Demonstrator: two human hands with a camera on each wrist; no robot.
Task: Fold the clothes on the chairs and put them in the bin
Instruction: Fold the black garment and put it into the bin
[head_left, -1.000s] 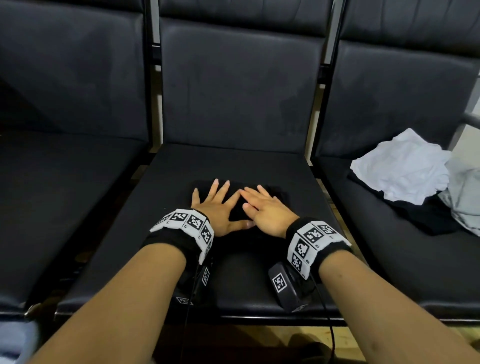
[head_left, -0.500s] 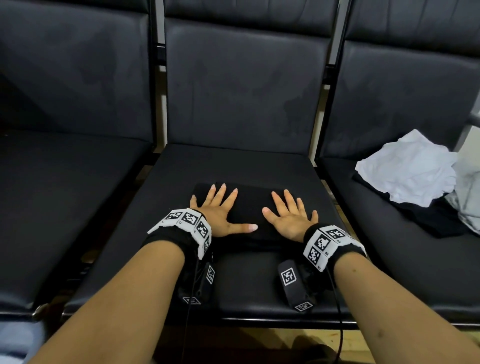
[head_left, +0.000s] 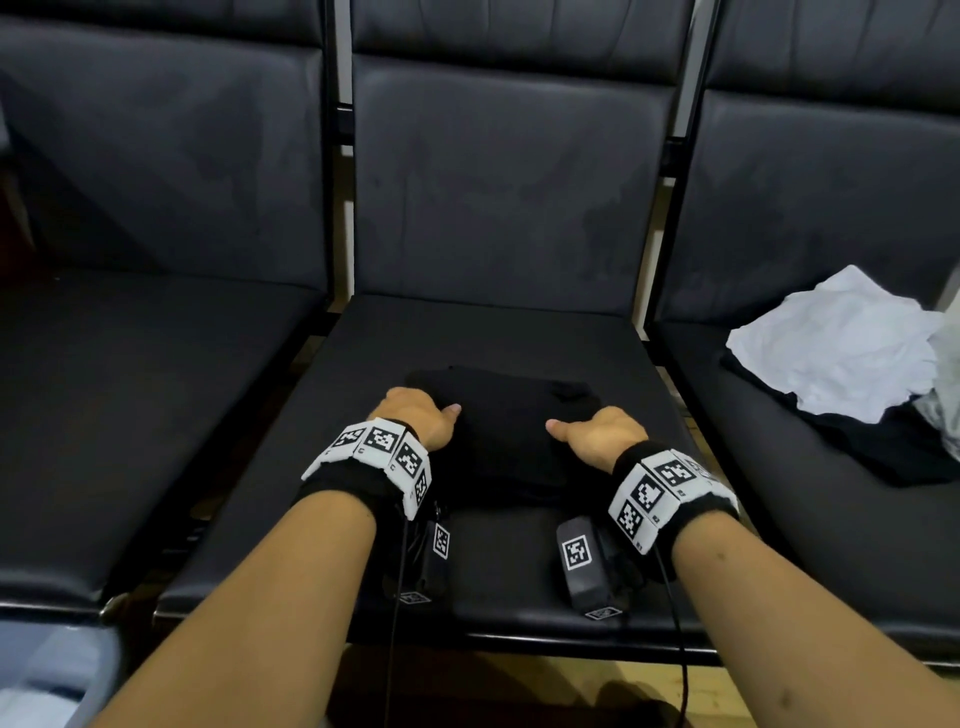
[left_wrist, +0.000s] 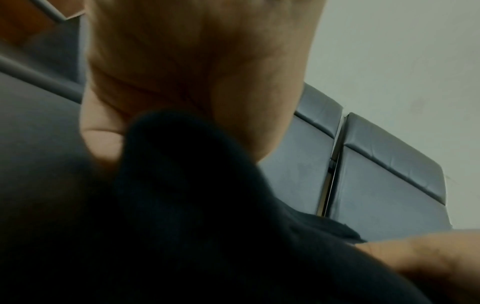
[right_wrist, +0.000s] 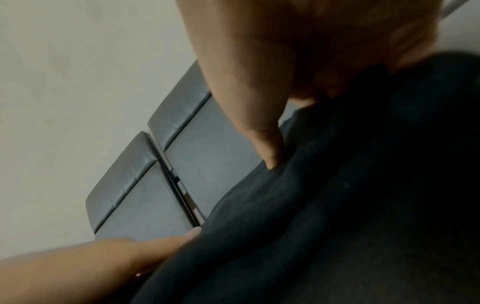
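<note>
We had the left hand and right hand each clamped, thumb on top, round opposite ends of the folded black garment on the middle chair; uneven lifting risked the slack centre sagging and unfolding

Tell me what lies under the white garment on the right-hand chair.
Under the white garment a black cloth sticks out at its near edge, lying on the chair seat. How far it runs beneath, and whether anything else is there, is covered.
</note>
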